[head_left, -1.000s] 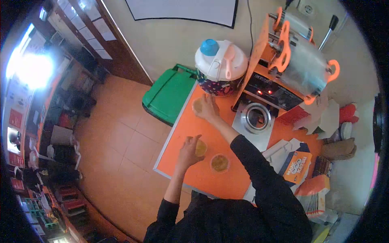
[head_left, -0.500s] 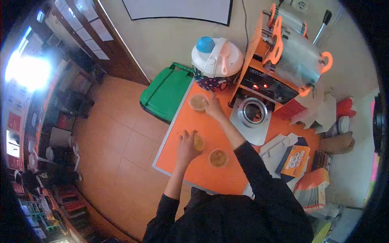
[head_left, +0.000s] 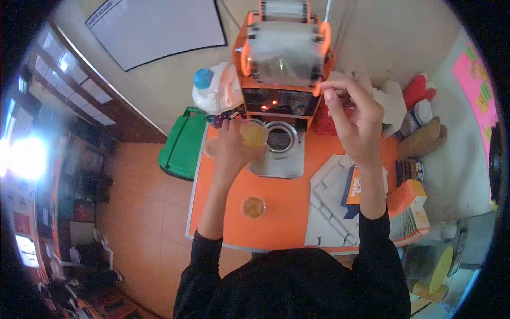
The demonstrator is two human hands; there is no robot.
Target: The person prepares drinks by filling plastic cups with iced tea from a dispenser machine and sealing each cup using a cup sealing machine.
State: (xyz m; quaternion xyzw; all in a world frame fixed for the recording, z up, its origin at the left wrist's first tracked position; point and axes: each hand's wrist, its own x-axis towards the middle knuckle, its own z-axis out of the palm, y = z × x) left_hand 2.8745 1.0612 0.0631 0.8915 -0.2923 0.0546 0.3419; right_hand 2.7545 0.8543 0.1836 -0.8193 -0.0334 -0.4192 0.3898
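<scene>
My left hand is closed on a clear plastic cup with yellowish contents, held beside the metal cup ring of an orange cup sealing machine. My right hand is raised at the machine's right side, fingers bent and apart, with nothing visible in it. Its fingertips are near the orange end piece of the film roll; contact cannot be made out. Another cup with brownish contents stands on the orange table. A paler cup is partly hidden behind my left hand.
A white-lidded rice cooker with a blue cup on top stands left of the machine. A green bin is beside the table. Flat cardboard and an orange-black box lie on the right.
My left hand has lifted the cup and carried it forward to the sealing machine. My right hand has left the pale cup and moved up to the machine's right. My view has turned right.
</scene>
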